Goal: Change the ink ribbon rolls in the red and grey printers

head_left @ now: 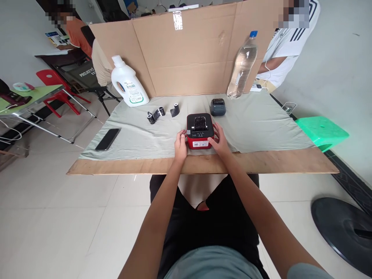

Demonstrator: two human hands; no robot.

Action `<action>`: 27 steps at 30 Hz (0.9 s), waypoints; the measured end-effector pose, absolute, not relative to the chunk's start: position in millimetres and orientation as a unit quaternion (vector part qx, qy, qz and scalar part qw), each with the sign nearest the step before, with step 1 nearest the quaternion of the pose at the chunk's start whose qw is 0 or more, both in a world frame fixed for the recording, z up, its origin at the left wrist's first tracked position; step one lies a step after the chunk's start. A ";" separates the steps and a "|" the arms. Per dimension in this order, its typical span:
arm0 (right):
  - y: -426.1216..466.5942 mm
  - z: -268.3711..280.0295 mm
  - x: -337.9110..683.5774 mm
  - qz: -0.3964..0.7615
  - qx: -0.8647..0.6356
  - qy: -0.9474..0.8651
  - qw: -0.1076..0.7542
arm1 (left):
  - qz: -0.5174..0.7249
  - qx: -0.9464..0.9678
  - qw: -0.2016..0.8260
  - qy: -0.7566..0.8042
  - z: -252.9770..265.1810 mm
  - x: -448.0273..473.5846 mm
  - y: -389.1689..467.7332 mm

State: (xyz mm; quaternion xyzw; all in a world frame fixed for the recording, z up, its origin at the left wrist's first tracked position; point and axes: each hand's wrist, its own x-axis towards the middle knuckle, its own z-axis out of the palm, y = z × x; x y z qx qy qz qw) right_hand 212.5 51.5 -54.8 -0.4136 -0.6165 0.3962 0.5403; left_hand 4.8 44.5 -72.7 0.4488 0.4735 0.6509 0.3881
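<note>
A red and black box [200, 135] sits near the front edge of the cloth-covered table, with a dark picture or window on top and a white label on its front. My left hand [180, 147] presses against its left side. On its right side my right hand [220, 142] grips it, thumb at the front corner. Just behind the box is a small dark grey printer-like device [217, 107]. Several small black rolls [159, 112] of ribbon or film lie further left, one roll [174, 110] apart from the others.
A white detergent jug [129, 85] and a clear water bottle [242, 68] lean against a cardboard screen [186, 50] at the back. A black phone [107, 139] lies at left. A green stool [322, 131] stands beyond the right edge. Two people sit behind the screen.
</note>
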 end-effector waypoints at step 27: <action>44.3 -45.9 213.5 0.313 -0.399 -0.699 0.505 | 0.585 0.661 0.152 0.445 -54.4 -2.2 24.1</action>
